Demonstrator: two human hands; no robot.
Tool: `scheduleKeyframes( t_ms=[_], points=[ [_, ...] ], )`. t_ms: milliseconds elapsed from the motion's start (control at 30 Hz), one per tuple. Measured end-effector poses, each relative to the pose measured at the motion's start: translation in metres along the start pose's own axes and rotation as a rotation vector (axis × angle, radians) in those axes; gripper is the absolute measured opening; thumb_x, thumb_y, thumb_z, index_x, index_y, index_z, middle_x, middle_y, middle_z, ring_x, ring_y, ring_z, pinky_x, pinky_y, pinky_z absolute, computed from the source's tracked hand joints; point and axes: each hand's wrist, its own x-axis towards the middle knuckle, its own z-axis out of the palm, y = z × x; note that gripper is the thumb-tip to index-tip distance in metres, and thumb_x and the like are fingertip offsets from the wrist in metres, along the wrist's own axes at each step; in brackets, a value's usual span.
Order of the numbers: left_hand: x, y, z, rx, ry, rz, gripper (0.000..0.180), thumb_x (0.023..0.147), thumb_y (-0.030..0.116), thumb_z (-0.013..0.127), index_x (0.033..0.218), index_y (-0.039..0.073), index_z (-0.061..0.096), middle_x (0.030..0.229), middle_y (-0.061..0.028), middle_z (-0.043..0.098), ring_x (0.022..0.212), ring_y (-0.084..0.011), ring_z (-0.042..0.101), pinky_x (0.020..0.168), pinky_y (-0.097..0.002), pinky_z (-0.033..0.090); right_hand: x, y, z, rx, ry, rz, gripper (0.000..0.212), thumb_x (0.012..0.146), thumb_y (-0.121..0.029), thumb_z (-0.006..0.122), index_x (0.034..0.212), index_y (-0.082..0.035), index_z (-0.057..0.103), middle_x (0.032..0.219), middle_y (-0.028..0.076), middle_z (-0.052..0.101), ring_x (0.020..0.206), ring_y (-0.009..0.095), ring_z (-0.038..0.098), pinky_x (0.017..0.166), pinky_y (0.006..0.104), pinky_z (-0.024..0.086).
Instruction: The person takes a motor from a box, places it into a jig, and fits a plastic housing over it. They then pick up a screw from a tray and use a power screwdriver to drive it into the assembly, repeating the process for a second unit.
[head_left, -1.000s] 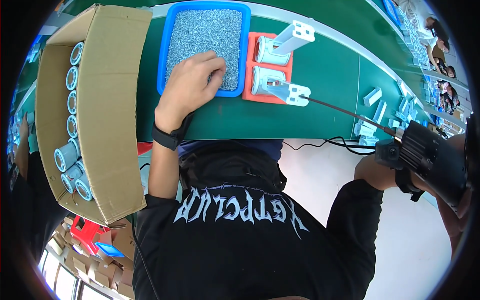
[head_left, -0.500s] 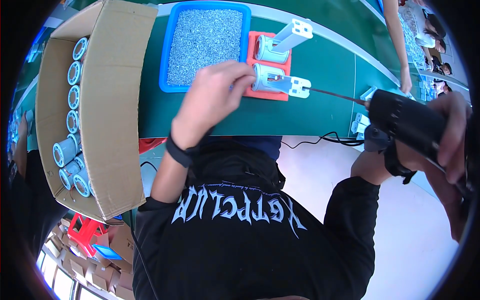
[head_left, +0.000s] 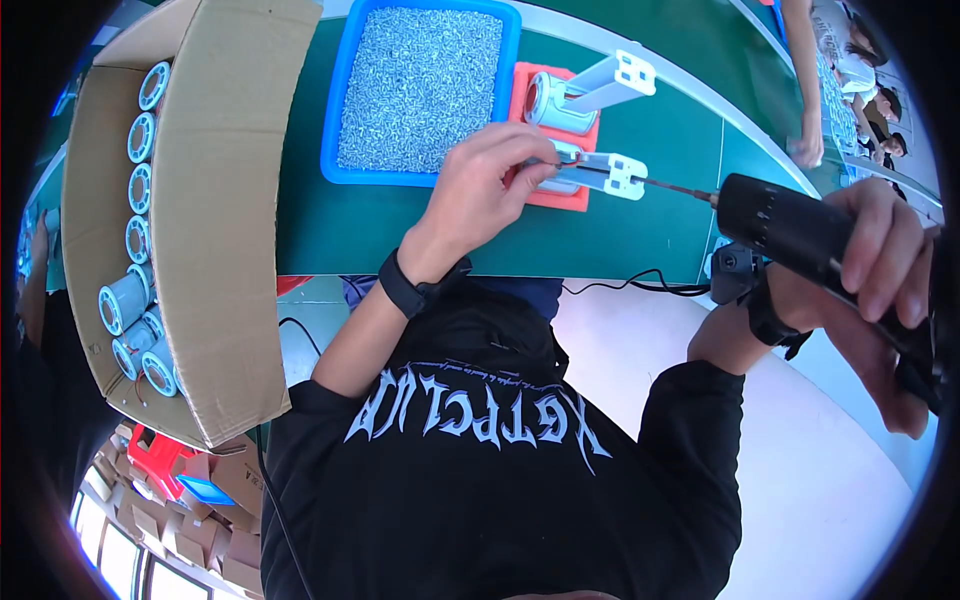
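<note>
On the red foam block (head_left: pixel 560 202), the nearer white bracketed cylinder (head_left: pixel 605 160) looks light, stiff and slick, best held round its sides, by which the left grip (head_left: pixel 490 178) curls, on what I cannot tell, the right grip (head_left: pixel 880 250) clasping the black screwdriver (head_left: pixel 790 230).

From where I am standing: green tabletop (head_left: pixel 350 235) is carrying a blue tray (head_left: pixel 385 178); coral foam block (head_left: pixel 565 201) is lying just beside it, toward the worker's right; pale part (head_left: pixel 721 243) is resting farther right, partly hidden.
</note>
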Motion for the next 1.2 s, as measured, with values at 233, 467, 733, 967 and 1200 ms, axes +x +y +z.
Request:
scheduleKeyframes(
  t_ms=[233,467,733,967,1200],
  points=[
    [-0.002,-0.004,0.011,-0.119,0.110,0.071,0.014,0.072,0.000,0.073,0.085,0.004,0.070,0.085,-0.0079,0.066,0.082,-0.0246,0.061,0.070,-0.0328,0.050,0.002,0.007,-0.001,-0.002,-0.018,-0.006,0.051,0.086,-0.048,0.060,0.113,-0.006,0.051,0.085,0.008,0.056,0.064,0.017,0.054,0.058,0.0279,0.048],
    [0.001,-0.009,0.004,-0.227,0.034,0.007,0.014,0.072,-0.001,0.072,0.085,0.004,0.071,0.087,-0.0076,0.067,0.084,-0.0239,0.061,0.074,-0.0334,0.049,0.000,0.004,0.003,-0.005,-0.038,-0.042,0.051,0.087,-0.049,0.059,0.114,-0.006,0.051,0.085,0.008,0.056,0.063,0.017,0.053,0.057,0.0281,0.048],
    [-0.001,-0.009,0.008,-0.199,0.012,0.000,0.013,0.074,0.002,0.072,0.086,0.005,0.071,0.085,-0.0071,0.066,0.083,-0.0244,0.059,0.076,-0.0348,0.047,-0.002,0.007,0.003,-0.022,-0.023,-0.030,0.052,0.087,-0.049,0.058,0.115,-0.006,0.051,0.086,0.008,0.056,0.063,0.017,0.053,0.057,0.0283,0.048],
    [-0.002,0.005,0.007,-0.172,0.082,0.004,0.012,0.075,0.004,0.072,0.087,0.006,0.071,0.085,-0.0064,0.065,0.083,-0.0239,0.057,0.076,-0.0350,0.045,-0.007,0.008,0.004,-0.031,-0.008,-0.008,0.053,0.088,-0.050,0.058,0.116,-0.005,0.051,0.086,0.008,0.056,0.063,0.017,0.053,0.056,0.0285,0.048],
    [0.010,-0.008,-0.052,0.581,0.004,0.048,0.009,0.074,0.009,0.073,0.082,0.008,0.070,0.082,-0.0062,0.061,0.086,-0.0242,0.057,0.075,-0.0351,0.047,-0.012,0.010,0.007,-0.042,0.010,0.000,0.054,0.088,-0.050,0.057,0.117,-0.005,0.051,0.086,0.008,0.055,0.063,0.017,0.053,0.056,0.0286,0.048]
  ],
)
